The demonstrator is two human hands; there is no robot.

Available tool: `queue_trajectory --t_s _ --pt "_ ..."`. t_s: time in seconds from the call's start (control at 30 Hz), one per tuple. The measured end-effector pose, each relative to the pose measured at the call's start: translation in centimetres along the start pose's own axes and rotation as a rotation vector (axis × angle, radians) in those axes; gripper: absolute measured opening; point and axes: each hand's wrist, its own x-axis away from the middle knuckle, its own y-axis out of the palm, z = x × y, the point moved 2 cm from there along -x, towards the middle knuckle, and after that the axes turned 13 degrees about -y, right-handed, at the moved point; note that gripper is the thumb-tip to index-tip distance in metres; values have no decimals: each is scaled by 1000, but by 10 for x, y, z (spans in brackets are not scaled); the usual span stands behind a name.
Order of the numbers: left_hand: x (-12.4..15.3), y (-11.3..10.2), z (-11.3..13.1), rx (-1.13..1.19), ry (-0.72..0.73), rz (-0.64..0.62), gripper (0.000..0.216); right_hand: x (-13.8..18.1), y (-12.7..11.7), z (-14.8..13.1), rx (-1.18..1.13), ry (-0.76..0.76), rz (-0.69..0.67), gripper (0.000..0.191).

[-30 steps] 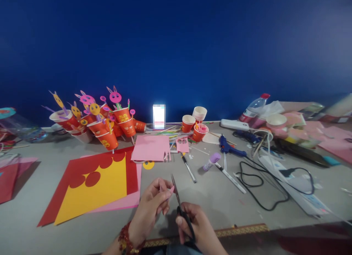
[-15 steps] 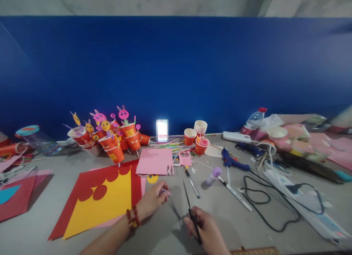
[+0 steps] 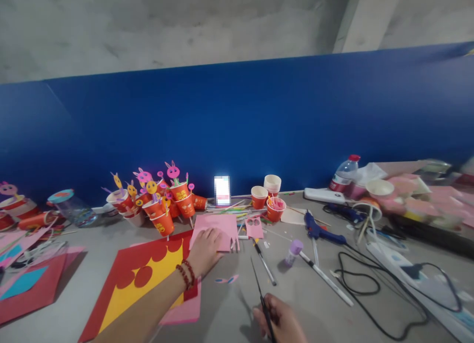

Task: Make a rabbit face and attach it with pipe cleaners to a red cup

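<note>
My left hand point(image 3: 206, 248) lies over the pink sheet of paper point(image 3: 228, 224), fingers stretched flat on it, a beaded bracelet at the wrist. Strips are cut into the sheet's lower right edge. In my right hand point(image 3: 279, 317) is a pair of black scissors point(image 3: 261, 294), its blades pointing up and away from me. Between the hands, small pink and blue paper cutouts point(image 3: 226, 280) rest on the table. Beneath my left forearm are a yellow sheet point(image 3: 157, 272) and a red sheet point(image 3: 125, 264), the yellow one with rounded cuts along its edge.
Red paper cups point(image 3: 163, 224) with animal-face sticks stand at the back left. A pen point(image 3: 265, 264), a glue stick point(image 3: 294, 253), a white marker point(image 3: 328, 279) and a blue glue gun point(image 3: 322, 229) lie to the right. Beyond them are cables and a power strip point(image 3: 418, 279).
My left hand has set down the small pink cutout and moved up and left onto the pink sheet. The scissors stay in my right hand. The view has tilted upward.
</note>
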Motion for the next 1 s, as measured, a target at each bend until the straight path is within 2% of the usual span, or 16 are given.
queue_trajectory --t_s 0.1,0.17,0.3,0.4,0.47,0.5,0.53,0.63,0.7,0.77,0.87,0.93,1.0 --pt "-4 13 -3 -69 52 58 32 -2 0 -3 -36 24 8 53" --pt "-7 15 -5 -89 87 113 32 -2 0 -3 -41 42 1 53" --pt "3 -5 -17 -79 128 254 39 -1 -1 -6 -29 20 -18 47" --pt "40 -30 -38 -58 130 390 46 2 -3 -9 -15 20 -22 43" --pt "81 -42 -57 -71 184 576 53 4 -4 -11 -16 21 -6 42" --pt "103 -43 -67 -96 199 593 56 4 -5 -12 -16 14 3 41" --pt "125 -42 -78 -124 198 590 57 4 -5 -11 -13 4 6 40" --pt "179 -25 -108 -248 114 466 57 2 -3 -7 20 -16 -11 36" --pt "202 -13 -120 -270 117 400 55 -1 -4 -5 68 -27 -28 32" --pt "211 -6 -124 -256 92 298 55 -5 -7 -5 152 -31 -49 28" --pt "200 -12 -112 -159 46 222 55 -10 -19 -14 363 -35 -73 26" --pt "176 -20 -92 -80 74 164 49 -10 -30 -23 517 -53 -69 22" --pt "140 -27 -70 -45 42 118 39 -9 -39 -29 632 -75 -98 15"
